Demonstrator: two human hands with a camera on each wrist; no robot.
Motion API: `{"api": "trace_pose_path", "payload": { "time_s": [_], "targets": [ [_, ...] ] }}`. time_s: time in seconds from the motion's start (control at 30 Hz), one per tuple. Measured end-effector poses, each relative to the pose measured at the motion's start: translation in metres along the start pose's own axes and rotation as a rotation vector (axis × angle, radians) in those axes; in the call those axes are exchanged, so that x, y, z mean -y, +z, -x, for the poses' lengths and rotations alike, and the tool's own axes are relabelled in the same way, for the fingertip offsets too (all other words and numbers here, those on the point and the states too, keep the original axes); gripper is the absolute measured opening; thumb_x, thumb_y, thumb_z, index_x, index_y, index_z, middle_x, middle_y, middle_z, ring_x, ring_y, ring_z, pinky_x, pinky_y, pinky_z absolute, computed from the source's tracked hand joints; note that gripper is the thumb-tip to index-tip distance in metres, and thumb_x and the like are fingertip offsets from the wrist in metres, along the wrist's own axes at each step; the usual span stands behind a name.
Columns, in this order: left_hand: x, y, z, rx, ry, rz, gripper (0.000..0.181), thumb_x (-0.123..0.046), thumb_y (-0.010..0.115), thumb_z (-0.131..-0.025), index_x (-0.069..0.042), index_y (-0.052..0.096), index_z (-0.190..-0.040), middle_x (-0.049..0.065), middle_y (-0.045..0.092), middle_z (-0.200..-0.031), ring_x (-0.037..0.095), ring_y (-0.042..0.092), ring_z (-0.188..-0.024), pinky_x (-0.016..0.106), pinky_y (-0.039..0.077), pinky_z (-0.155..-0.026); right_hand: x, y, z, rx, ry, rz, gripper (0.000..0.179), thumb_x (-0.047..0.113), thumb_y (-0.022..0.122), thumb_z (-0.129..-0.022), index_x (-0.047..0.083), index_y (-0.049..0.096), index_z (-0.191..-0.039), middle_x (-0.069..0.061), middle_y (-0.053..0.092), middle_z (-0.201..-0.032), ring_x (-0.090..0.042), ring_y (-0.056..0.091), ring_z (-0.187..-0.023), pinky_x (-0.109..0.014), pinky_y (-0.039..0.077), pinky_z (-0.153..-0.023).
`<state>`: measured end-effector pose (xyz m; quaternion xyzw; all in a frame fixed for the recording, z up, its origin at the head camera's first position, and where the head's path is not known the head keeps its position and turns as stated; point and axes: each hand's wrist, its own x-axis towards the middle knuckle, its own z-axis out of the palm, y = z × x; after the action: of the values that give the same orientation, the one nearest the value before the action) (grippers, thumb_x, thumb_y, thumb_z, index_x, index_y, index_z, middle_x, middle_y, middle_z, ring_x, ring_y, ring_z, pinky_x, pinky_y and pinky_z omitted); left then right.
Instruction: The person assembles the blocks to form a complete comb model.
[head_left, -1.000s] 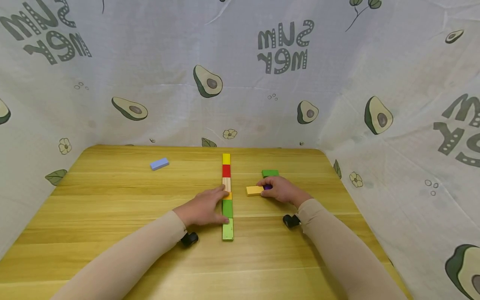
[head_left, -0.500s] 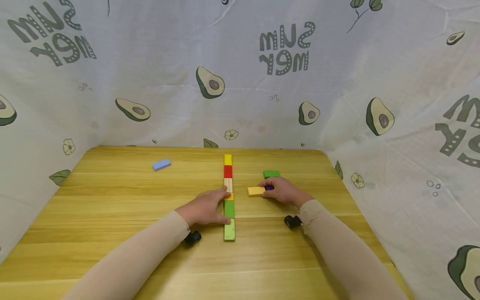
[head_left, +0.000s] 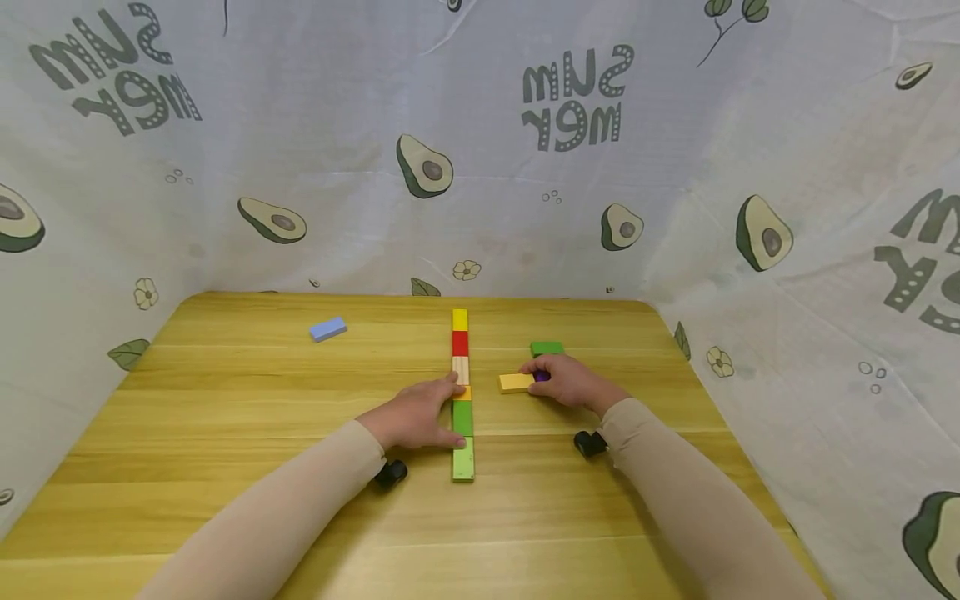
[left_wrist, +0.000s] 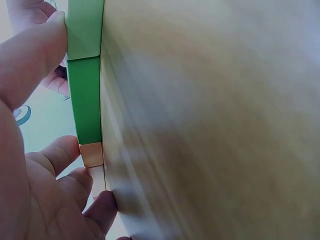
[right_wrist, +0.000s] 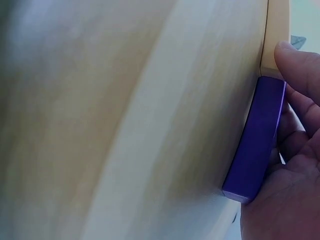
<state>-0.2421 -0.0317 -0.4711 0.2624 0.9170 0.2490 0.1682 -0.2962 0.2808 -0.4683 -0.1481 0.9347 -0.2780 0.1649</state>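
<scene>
Purple block [right_wrist: 255,137] beneath right grip [head_left: 573,385], end against yellow block [head_left: 514,383]

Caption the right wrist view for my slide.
Right hand gripping a yellow block, a purple block at its end.

there are ten blocks on one wooden table [head_left: 495,542]: six are in one long row [head_left: 462,427], with one yellow block [head_left: 460,320], one red block [head_left: 460,342], one bare wood block [head_left: 461,367], one orange block [head_left: 467,392], one dark green block [head_left: 462,417] and one light green block [head_left: 463,465]. four more are out of that row: one blue block [head_left: 328,329], one pale orange block [head_left: 514,383], one purple block [right_wrist: 255,137] and one green block [head_left: 547,348]. there are two hands too, one left hand [head_left: 414,417] and one right hand [head_left: 572,383], plus two sleeves [head_left: 277,508] and two small black gadgets [head_left: 392,474].
</scene>
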Motion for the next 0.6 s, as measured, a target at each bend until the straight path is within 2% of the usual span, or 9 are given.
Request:
{"api": "trace_pose_path", "payload": {
  "time_s": [0.33, 0.6],
  "targets": [
    [0.0011, -0.0002, 0.0003, 0.016, 0.005, 0.035, 0.089, -0.046, 0.085, -0.088, -0.014, 0.043, -0.160, 0.007, 0.021, -0.177, 0.035, 0.027, -0.161, 0.050, 0.027, -0.131, 0.0021, -0.0006, 0.0021, -0.011, -0.009, 0.023, 0.035, 0.020, 0.070, -0.103, 0.009, 0.069, -0.136, -0.016, 0.066, -0.138, -0.028, 0.061, -0.120, -0.052, 0.050, -0.110],
    [-0.0010, -0.0019, 0.0019, 0.018, 0.007, 0.056, 0.089, -0.044, 0.085, -0.089, -0.013, 0.042, -0.161, 0.009, 0.021, -0.177, 0.036, 0.027, -0.161, 0.050, 0.027, -0.131, 0.0031, 0.0001, -0.0005, -0.012, -0.006, 0.047, 0.032, 0.018, 0.071, -0.102, 0.008, 0.070, -0.132, -0.014, 0.068, -0.131, -0.025, 0.061, -0.111, -0.049, 0.052, -0.103]
  ]
}}
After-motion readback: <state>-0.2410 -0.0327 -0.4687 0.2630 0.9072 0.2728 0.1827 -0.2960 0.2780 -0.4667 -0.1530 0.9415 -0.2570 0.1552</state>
